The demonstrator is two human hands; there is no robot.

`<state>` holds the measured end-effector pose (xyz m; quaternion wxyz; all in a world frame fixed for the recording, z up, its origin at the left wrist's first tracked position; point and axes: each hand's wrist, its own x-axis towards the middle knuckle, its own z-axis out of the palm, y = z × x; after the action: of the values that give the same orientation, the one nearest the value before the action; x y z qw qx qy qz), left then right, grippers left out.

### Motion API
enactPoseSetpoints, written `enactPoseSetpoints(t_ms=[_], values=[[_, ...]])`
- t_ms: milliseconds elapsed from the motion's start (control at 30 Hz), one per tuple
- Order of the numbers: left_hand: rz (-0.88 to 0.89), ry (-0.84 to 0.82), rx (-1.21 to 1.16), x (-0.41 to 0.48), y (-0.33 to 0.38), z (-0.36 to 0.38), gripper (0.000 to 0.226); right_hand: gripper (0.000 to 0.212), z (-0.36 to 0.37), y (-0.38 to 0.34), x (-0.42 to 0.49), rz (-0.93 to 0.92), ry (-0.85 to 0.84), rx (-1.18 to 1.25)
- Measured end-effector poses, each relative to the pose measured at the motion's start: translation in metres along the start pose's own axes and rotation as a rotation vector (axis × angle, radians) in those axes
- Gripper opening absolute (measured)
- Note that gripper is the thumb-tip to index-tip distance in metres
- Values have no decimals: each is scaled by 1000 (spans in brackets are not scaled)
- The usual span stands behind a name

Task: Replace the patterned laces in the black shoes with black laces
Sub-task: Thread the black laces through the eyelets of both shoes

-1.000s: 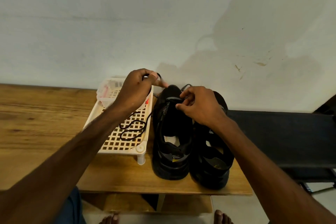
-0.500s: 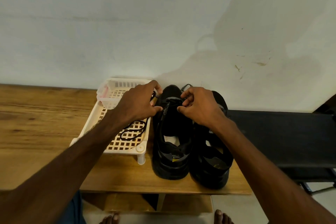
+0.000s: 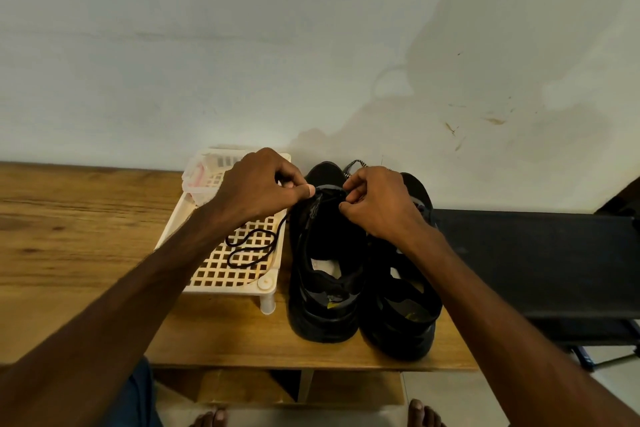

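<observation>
Two black shoes stand side by side on the wooden table, heels toward me: the left shoe [image 3: 325, 274] and the right shoe [image 3: 401, 308]. My left hand [image 3: 258, 189] pinches a black lace [image 3: 251, 246] at the left shoe's toe end; the lace trails down in loops onto the white rack. My right hand [image 3: 377, 204] pinches at the same shoe's front eyelets, fingers curled. A patterned black-and-white lace [image 3: 353, 165] shows behind the shoes, by the wall.
A white plastic lattice rack [image 3: 221, 274] stands left of the shoes, with a small clear box [image 3: 202, 180] at its back corner. The wooden table [image 3: 69, 239] runs left. A black bench [image 3: 536, 253] lies right. The wall is close behind. My bare feet show below.
My left hand came down from above the rack to the left shoe's toe, still holding the black lace. My right hand stayed at the front eyelets.
</observation>
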<state>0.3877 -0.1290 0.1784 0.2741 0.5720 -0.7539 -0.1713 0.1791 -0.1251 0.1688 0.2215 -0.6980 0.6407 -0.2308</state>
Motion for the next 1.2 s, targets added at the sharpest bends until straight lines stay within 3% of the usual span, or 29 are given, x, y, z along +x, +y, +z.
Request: enactPoseSetpoints(t_ms=[133,333,467,567,667,833,1000,1100,1200], values=[[-20,-105,13,-1,-7,3,18,28,-1,-1,0,3,-4,1],[-61,0,118,1,-2,12,44,28,-1,-3,-2,-14,-1,-11],[-69,117,293,5,-6,17,31,27,-1,-4,-2,-7,-2,-5],[-114,53,464,6,0,17,31,26,-1,-4,-3,-2,-5,-1],[-82,39,476,3,4,14,24,27,-2,-5,-4,-5,-8,-9],[-29,-93,567,3,1,19,31,27,-2,-8,-4,-8,-18,-20],[-35,-51,378,6,-3,21,26,26,-2,-6,-4,-11,-4,-21],[-57,12,-5,6,3,12,36,25,-3,-6,-5,-20,-17,-13],[-44,52,-440,0,18,-2,30,17,-6,-6,-8,-54,16,65]])
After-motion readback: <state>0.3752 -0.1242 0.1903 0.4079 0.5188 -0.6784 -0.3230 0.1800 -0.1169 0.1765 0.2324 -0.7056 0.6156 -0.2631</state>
